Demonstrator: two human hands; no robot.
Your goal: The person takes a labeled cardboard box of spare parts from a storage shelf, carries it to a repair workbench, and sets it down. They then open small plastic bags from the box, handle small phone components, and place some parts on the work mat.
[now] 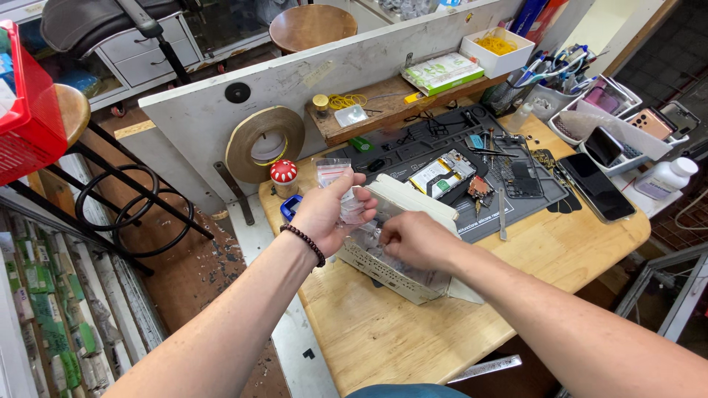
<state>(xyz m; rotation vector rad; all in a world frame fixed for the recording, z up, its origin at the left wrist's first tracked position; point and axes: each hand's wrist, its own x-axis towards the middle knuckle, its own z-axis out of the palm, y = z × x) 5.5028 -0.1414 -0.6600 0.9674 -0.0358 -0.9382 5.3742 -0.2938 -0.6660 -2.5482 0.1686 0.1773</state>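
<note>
The left hand is pinching a small clear plastic bag above a white cardboard box on the wooden table, while the right hand is reaching into the box with fingers curled, its grip hidden, a dark repair mat lying just behind.

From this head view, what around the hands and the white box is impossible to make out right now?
- Contents of the white box: hidden by the right hand and glare on clear bags.
- Right hand's fingertips: curled into the box; whether its grip closes on anything cannot be told.
- Contents of the small clear bag in the left hand: too small.
- Blue object: mostly behind the left hand.
- Opened phone on the grey mat: parts too small.
</note>
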